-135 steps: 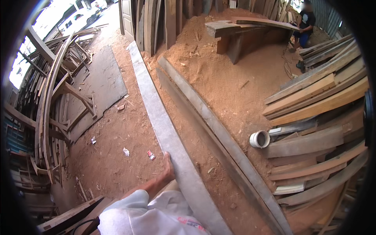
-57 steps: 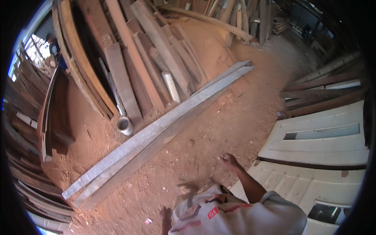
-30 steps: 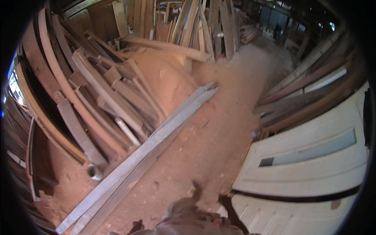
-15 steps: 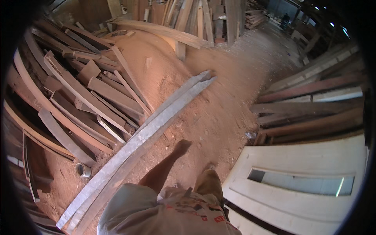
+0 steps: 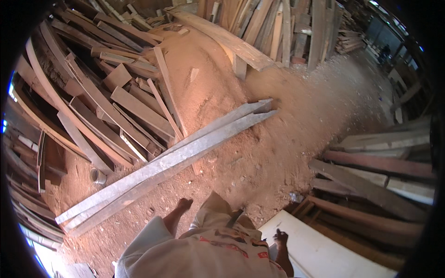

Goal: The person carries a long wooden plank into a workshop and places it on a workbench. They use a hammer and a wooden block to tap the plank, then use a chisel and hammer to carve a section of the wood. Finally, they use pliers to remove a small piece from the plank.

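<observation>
The person's left hand (image 5: pixel 184 204) hangs low on the near side of the long grey planks (image 5: pixel 185 154), apart from them; nothing shows in its grip, and how far its fingers are curled cannot be told. The right hand (image 5: pixel 281 238) hangs over the near edge of a white panel (image 5: pixel 324 248), also with no visible load; whether it touches the panel, or how open it is, is unclear. The planks lie together on the sawdust-strewn ground (image 5: pixel 278 162), running from near left toward the far middle, probably laid flat because their length makes the floor the steadiest support. Beyond their left part stands a pale pot (image 5: pixel 98 176), close to the stacked boards (image 5: pixel 141 110). Farther off, a beam (image 5: pixel 222 37) seems propped by a block (image 5: pixel 239 67), while upright planks (image 5: pixel 278 37) lean together, presumably to save floor space.
</observation>
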`<state>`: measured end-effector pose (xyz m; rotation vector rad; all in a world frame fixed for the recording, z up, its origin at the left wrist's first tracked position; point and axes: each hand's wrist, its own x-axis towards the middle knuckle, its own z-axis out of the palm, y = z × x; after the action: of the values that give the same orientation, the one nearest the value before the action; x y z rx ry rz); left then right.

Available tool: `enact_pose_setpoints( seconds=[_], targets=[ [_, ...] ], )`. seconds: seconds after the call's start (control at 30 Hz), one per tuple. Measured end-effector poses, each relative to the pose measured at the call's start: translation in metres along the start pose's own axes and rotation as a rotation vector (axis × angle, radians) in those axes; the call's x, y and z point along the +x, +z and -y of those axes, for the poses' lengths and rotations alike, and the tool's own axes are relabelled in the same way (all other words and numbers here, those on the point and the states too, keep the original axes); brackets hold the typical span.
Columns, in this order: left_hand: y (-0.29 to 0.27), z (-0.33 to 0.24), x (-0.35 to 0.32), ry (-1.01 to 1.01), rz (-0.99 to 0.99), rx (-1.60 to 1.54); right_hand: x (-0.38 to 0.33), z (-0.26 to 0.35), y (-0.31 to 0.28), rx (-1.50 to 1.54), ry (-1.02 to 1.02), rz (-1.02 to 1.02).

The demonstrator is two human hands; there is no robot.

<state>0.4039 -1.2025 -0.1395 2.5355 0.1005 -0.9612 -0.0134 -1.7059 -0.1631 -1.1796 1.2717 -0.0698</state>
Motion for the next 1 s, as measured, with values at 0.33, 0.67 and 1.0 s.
enact_pose_setpoints(
  seconds=[0.33, 0.67, 1.0],
  targets=[
    [0.034, -0.066, 0.024, -0.377, 0.112, -0.518, 0.219, 0.27, 0.077, -0.569, -0.33, 0.017],
    [-0.092, -0.319, 0.321, 0.466, -0.157, 0.286, 0.289, 0.376, 0.123, -0.34, 0.026, 0.191],
    [-0.295, -0.71, 0.528, 0.493, -0.268, -0.41, 0.437, 0.478, 0.104, -0.294, 0.149, 0.099]
  ],
)
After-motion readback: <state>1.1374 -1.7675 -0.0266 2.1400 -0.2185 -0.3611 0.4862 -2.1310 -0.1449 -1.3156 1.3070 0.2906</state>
